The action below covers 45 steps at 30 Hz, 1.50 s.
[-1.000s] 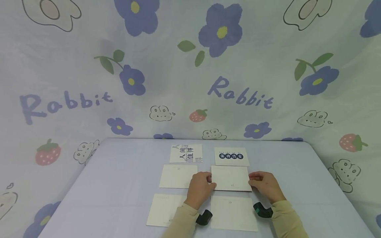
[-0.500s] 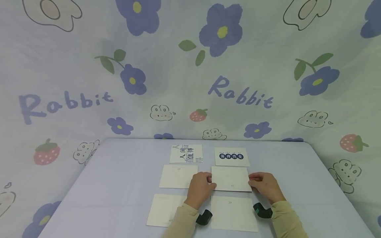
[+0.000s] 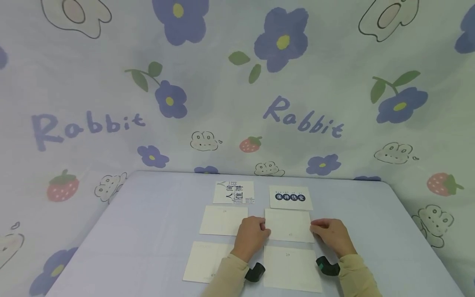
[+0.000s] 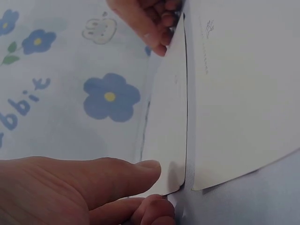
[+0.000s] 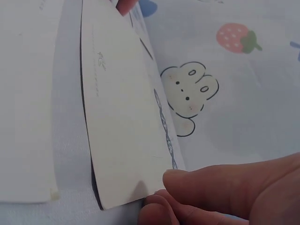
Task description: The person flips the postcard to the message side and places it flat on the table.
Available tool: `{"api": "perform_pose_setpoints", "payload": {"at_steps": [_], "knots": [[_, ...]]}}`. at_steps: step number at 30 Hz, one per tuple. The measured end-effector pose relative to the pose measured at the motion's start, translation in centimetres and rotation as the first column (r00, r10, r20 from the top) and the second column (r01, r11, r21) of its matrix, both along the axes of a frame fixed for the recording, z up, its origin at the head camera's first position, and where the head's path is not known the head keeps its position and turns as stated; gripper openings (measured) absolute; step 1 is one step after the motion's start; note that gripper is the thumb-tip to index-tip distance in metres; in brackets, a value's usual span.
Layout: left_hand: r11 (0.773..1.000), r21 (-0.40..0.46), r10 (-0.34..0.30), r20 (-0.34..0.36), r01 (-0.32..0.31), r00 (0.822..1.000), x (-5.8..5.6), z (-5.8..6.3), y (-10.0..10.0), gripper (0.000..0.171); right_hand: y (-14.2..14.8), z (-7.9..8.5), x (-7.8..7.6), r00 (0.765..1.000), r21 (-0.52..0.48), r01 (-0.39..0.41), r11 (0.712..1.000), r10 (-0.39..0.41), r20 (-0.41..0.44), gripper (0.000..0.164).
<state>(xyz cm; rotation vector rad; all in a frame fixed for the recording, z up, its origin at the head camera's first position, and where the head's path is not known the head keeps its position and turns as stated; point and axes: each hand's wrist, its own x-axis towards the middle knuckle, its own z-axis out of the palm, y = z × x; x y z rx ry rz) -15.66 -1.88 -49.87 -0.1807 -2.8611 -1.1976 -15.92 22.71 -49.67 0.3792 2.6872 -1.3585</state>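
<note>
A blank white card lies between both hands in the middle of the right column. My left hand pinches its left end, the thumb near the edge and the fingertips lower, as the left wrist view shows. At the opposite end my right hand pinches the right edge between thumb and fingers. Small faint printing marks the card's upper side. A thin dark line runs under its near edge in both wrist views. Just behind it is a card with round dark-blue character stamps; another blank card lies in front.
In the left column lie a card with dark-blue lettering, a blank card, and a nearer blank card partly hidden by the left sleeve. A patterned cloth hangs behind the pale table.
The head view has shifted slightly, moving the whole scene a little. Both hands stay at the same card's ends, and the cards keep their layout.
</note>
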Motion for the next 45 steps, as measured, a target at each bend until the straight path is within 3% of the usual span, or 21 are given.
{"api": "perform_pose_setpoints", "payload": {"at_steps": [10, 18, 23, 29, 36, 41, 45], "knots": [[1.000, 0.015, 0.015, -0.016, -0.015, 1.000, -0.1, 0.0, -0.4, 0.024, -0.3, -0.3, -0.5, 1.000, 0.000, 0.006, 1.000, -0.006, -0.005, 0.032], [0.999, 0.040, 0.027, 0.029, -0.028, 0.999, -0.2, 0.2, -0.5, 0.007, -0.3, -0.1, -0.7, 1.000, -0.009, -0.002, 1.000, 0.002, 0.009, 0.034], [0.997, 0.070, 0.025, 0.023, -0.026, 0.999, -0.2, 0.6, -0.7, 0.023, 0.1, -0.2, -0.7, 1.000, -0.026, -0.006, 1.000, 0.006, 0.003, 0.036], [0.996, 0.087, 0.010, -0.008, -0.009, 1.000, -0.3, 1.1, -0.7, 0.029, 0.6, 0.0, -0.5, 1.000, -0.039, -0.012, 0.999, 0.012, 0.005, 0.038], [0.988, 0.152, -0.008, 0.001, 0.008, 1.000, -1.1, 2.7, -1.2, 0.037, 0.7, 1.5, -0.8, 0.999, -0.021, -0.019, 1.000, 0.018, -0.042, 0.043], [0.982, 0.187, -0.027, 0.038, 0.019, 0.999, -2.2, 4.0, -0.9, 0.047, 0.7, 2.4, -1.8, 0.995, 0.028, -0.035, 0.999, 0.037, -0.093, 0.052], [0.989, 0.146, -0.019, 0.026, 0.015, 0.999, -3.2, 4.7, -0.4, 0.049, 0.7, 2.4, -3.3, 0.988, 0.080, -0.064, 0.995, 0.074, -0.135, 0.057]]}}
